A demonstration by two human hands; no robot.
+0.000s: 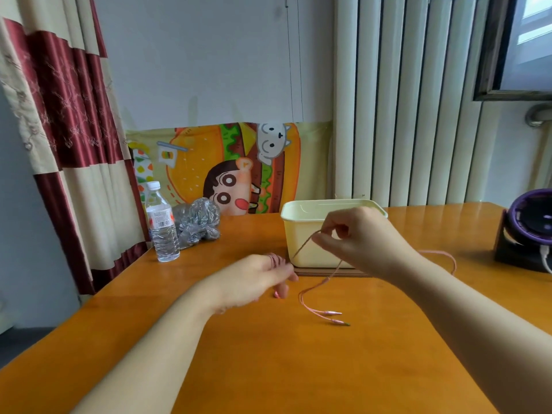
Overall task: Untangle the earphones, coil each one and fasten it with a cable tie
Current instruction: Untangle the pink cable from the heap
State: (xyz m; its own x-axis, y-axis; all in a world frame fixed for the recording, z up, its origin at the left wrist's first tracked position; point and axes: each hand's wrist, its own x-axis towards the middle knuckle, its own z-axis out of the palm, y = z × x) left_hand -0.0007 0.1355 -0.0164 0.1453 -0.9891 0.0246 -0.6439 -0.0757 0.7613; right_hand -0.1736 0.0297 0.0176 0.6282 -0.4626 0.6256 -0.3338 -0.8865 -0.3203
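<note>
One pink earphone cable, mid-bench, partly lifted off the wood. Several turns are wound round the fingers of the left hand, which is low over the bench, back of the hand up, fingertips bent down. The hand is blurred, so I cannot tell whether the fingers clench the turns or only carry them. A small pink piece shows just under the fingertips.

From the turns the cable rises to the right hand, held above the bench in front of the box. Thumb and forefinger pinch the cable, and the other fingers are curled loosely. Below the pinch the cable drops to the bench and splits into two strands. Both strands end in small metal-tipped ends lying side by side on the wood, toward the near edge. More pink cable loops on the bench behind the right forearm.

Cream plastic box: toward the far edge, sitting on a dark flat slab.

Water bottle: upright near the left edge, capped. A crumpled clear plastic bag is just beside it.

Purple fan: at the right edge on a dark base, white lead plugged in.

Bench: glossy orange-brown wood.

Behind the far edge is a cartoon burger cloth on the wall. A red-and-cream curtain hangs at the left, and a white ribbed radiator stands at the right.
</note>
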